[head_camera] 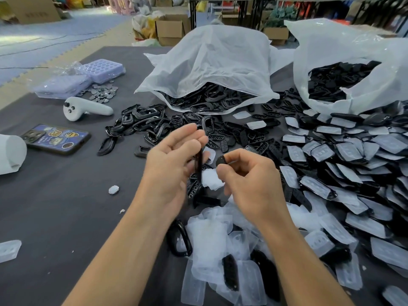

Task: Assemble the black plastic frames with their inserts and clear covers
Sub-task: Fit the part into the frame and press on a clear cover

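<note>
My left hand (pixel 172 160) is raised over the middle of the table and holds a black plastic frame (pixel 199 165), seen edge-on and upright against its fingers. Just to the right, my right hand (pixel 245 173) pinches a small black insert (pixel 220 161) between thumb and forefinger, a short gap away from the frame. Loose black frames (pixel 141 122) lie heaped behind my hands. Black inserts (pixel 254 140) are scattered at centre right. Clear covers (pixel 209 241) lie in a pile under my forearms.
Two white plastic bags (pixel 209 62) (pixel 344 54) of black parts stand at the back. Covered pieces (pixel 344 157) fill the right side. On the grey table (pixel 66 206) lie a phone (pixel 56 139), a white controller (pixel 86 109), coin-like discs (pixel 102 92) and lilac trays (pixel 101 69).
</note>
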`<state>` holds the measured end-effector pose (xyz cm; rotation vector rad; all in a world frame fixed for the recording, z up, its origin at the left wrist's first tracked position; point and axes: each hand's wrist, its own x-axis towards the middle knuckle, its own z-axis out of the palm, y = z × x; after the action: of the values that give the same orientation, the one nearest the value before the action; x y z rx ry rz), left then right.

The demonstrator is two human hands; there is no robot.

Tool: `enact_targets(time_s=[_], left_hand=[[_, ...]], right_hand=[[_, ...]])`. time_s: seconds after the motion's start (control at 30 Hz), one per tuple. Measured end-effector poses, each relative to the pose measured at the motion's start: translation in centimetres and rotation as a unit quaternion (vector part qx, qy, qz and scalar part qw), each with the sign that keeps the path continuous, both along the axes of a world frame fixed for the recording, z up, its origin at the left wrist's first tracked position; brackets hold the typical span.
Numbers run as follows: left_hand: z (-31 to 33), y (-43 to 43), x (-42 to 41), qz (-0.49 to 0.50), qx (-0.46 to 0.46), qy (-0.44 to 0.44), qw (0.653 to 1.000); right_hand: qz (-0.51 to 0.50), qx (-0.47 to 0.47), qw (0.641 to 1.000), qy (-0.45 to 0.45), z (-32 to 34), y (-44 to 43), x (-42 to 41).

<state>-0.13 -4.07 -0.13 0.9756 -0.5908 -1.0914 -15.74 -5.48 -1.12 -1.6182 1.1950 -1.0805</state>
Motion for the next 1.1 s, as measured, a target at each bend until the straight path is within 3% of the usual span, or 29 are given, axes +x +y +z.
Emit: enact_targets(time_s=[0.07,0.17,0.37,0.53,0.7,0.83,0.93,1.1], left_hand=[[0.6,0.3,-0.9,-0.076,0.009,0.107,0.991],[0.8,0.6,-1.3,-0.100,0.014,0.173,0.980],[0.0,0.4,-2.0,0.002,0.063,0.043,0.997],[-0.4,0.5,-2.6,0.024,0.115,0.037,0.992],[-0.9,1.0,-4.0,-0.003,0.118,0.010,0.993],[-0.5,1.5,-5.0,-0.010,0.122,0.029,0.992],[-0.4,1.7,-5.5,-0.029,0.128,0.049,0.990],[0.0,1.5,-4.2,-0.115,0.118,0.021,0.986]], right_hand=[[0.009,0.024,0.998,-0.052,0.3,0.2,0.2],[0.006,0.041,0.995,-0.089,0.6,0.2,0.1],[0.007,0.090,0.989,-0.117,0.4,0.5,0.8],[-0.014,0.173,0.968,-0.182,0.4,0.1,0.8],[0.079,0.216,0.953,-0.196,0.3,0.2,0.8],[0.110,0.185,0.963,-0.163,0.3,0.3,0.8],[0.068,0.146,0.977,-0.136,0.3,0.2,0.8],[-0.047,0.110,0.978,-0.172,0.8,-0.2,-0.2]])
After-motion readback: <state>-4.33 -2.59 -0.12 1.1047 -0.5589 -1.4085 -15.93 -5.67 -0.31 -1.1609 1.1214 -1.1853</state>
